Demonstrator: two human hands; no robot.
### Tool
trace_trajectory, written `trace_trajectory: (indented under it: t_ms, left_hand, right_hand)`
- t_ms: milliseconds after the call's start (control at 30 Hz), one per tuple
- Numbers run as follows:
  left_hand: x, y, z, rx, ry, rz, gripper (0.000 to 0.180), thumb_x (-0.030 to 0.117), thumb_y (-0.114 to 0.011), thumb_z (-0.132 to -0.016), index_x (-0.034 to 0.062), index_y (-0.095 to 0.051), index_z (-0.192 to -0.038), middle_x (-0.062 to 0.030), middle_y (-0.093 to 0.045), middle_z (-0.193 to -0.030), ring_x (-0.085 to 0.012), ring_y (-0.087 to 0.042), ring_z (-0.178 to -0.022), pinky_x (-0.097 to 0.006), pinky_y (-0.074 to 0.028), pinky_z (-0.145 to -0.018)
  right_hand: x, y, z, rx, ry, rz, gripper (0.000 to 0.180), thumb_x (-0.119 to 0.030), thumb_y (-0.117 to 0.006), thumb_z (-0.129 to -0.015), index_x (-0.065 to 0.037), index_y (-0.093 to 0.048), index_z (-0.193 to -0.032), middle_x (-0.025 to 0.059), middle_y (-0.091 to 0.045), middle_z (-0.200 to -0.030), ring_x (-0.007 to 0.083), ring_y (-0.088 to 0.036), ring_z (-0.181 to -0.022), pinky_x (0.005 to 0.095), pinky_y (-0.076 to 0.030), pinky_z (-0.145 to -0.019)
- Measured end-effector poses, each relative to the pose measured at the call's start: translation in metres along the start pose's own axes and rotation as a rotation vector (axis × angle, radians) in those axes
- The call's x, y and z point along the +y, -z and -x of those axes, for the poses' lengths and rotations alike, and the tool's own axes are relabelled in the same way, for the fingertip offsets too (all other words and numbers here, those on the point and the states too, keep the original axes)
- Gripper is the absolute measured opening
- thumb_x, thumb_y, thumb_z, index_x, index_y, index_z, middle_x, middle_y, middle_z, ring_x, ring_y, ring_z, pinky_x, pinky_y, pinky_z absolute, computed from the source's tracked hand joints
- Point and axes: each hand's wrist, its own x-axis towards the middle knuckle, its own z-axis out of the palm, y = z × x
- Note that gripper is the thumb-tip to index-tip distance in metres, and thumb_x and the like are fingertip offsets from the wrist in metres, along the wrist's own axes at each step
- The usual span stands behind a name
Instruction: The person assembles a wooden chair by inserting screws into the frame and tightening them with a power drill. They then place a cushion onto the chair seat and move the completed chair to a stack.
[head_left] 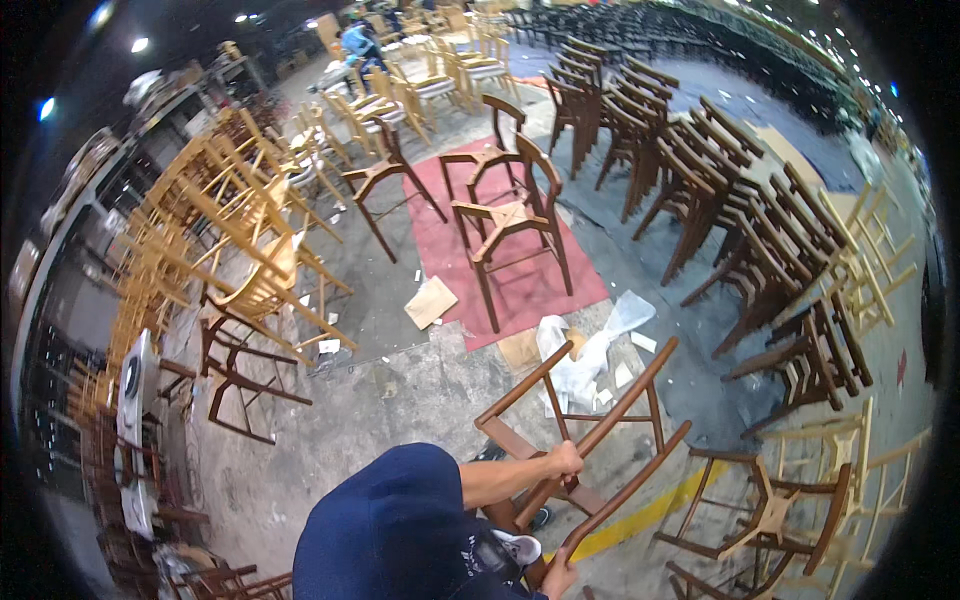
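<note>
A dark brown wooden chair frame [625, 403] without a seat pad is tipped over in front of me, its legs pointing up and away. My left hand [566, 459] is closed around one of its long members, near the middle. Lower down, my right hand [558, 577] grips the near end of another curved member. My navy sleeve and body hide part of the frame's near end. A white shoe [518, 547] shows just beside it.
Two brown chair frames [500, 222] stand on a red mat [450, 200] ahead. Plastic wrapping [590, 365] and cardboard [431, 302] litter the floor. Stacked brown chairs [690, 170] line the right, light wooden chairs [260, 260] the left. A person in blue [360, 45] is far off.
</note>
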Motion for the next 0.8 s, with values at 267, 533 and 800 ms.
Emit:
trace_trajectory:
  t_ms: [267, 533, 800]
  left_hand:
    - [-0.012, 0.026, 0.140, 0.138, -0.643, 0.008, 0.068, 0.008, -0.070, -0.078, -0.0037, -0.056, -0.144, -0.0199, -0.071, -0.072, -0.0266, -0.070, -0.054, -0.044, -0.055, -0.049]
    - [-0.045, 0.171, 0.430, 0.571, -1.372, 0.029, 0.064, 0.003, -0.074, -0.069, -0.0024, -0.065, -0.132, -0.0283, -0.075, -0.096, -0.0437, -0.075, -0.093, -0.050, -0.058, -0.083]
    - [-0.259, 0.255, 0.654, 1.129, -1.535, 0.172, 0.071, 0.004, -0.079, -0.073, -0.0005, -0.060, -0.141, -0.0187, -0.073, -0.092, -0.0299, -0.072, -0.077, -0.038, -0.056, -0.073]
  right_hand:
    - [-0.016, -0.006, 0.062, -0.012, 0.235, -0.403, 0.045, -0.036, -0.067, -0.103, 0.002, -0.062, -0.126, 0.0080, -0.063, -0.092, 0.0195, -0.059, -0.080, 0.0365, -0.049, -0.071]
    - [-0.295, -0.029, 0.161, -0.458, 1.087, -0.439, 0.064, -0.059, -0.053, -0.105, -0.003, -0.059, -0.136, 0.0182, -0.053, -0.137, 0.0305, -0.058, -0.121, 0.0455, -0.051, -0.101]
    - [-0.355, -0.160, 0.349, -0.685, 2.236, -0.284, 0.093, -0.078, -0.044, -0.102, -0.004, -0.048, -0.160, 0.0340, -0.039, -0.163, 0.0433, -0.062, -0.123, 0.0555, -0.057, -0.093]
